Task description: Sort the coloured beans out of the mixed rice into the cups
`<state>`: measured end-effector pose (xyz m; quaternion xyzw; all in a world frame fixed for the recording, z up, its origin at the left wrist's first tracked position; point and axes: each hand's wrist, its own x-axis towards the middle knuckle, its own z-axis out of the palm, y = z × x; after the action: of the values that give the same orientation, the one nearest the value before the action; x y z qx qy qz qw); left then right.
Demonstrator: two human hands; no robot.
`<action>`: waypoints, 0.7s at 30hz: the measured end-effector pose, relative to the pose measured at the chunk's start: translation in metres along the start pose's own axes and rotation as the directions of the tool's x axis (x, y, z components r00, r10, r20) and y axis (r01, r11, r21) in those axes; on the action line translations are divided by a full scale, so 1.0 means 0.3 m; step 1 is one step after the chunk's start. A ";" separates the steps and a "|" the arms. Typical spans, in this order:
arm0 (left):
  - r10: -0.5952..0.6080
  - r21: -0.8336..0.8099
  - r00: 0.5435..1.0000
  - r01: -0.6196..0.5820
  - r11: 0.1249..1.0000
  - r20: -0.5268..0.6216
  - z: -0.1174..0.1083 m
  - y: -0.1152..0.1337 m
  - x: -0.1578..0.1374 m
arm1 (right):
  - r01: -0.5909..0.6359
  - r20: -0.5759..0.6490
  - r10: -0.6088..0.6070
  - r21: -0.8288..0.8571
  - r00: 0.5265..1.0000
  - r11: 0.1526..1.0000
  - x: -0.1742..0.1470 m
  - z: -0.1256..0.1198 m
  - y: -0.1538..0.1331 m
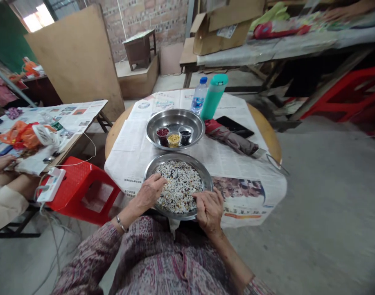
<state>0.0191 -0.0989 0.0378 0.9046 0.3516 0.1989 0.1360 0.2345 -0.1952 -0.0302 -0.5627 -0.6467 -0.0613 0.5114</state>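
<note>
A metal bowl (207, 171) near my lap holds a mixed layer of small white, black, yellow and dark red beans or grains (179, 186). My left hand (150, 191) reaches over its left side, fingertips bent together at the grains. On the right, my right hand (209, 209) rests at the rim with curled fingers, thumb and forefinger close together over the grains. Whatever either pinch holds is too small to see. Just behind, a second metal bowl (150, 133) contains clear cups of red beans (162, 132), yellow beans (174, 140) and black beans (185, 134).
Newspaper (129, 143) covers the round table. A water bottle (199, 96), green flask (214, 96), folded umbrella (233, 141) and dark tablet (235, 126) stand or lie behind and right. Left are a red stool (80, 188), power strip (52, 185) and another person's hand (3, 162).
</note>
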 end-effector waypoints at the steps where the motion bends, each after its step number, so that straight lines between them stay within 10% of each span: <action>1: -0.011 -0.029 0.997 0.009 1.000 -0.074 0.007 -0.015 -0.017 | 0.006 0.005 -0.006 -0.009 1.000 1.000 0.001 -0.003 -0.001; 8: -0.038 -0.201 0.846 -0.083 0.976 -0.532 0.063 -0.067 -0.047 | 0.023 0.195 0.010 -0.169 0.981 0.985 0.012 -0.033 -0.020; 15: -0.101 -0.286 0.853 -0.058 0.956 -0.512 0.070 -0.069 -0.061 | 0.083 0.370 0.034 -0.296 0.929 0.952 0.061 -0.026 -0.036; 21: -0.398 -0.441 0.806 0.192 0.876 -0.438 0.088 -0.093 -0.060 | 0.120 0.402 0.002 -0.277 0.916 0.953 0.090 0.008 -0.021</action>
<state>0.0028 -0.0942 -0.0009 0.7069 0.4690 0.4734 0.2370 0.2321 -0.1779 -0.0084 -0.6134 -0.7373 -0.0574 0.2773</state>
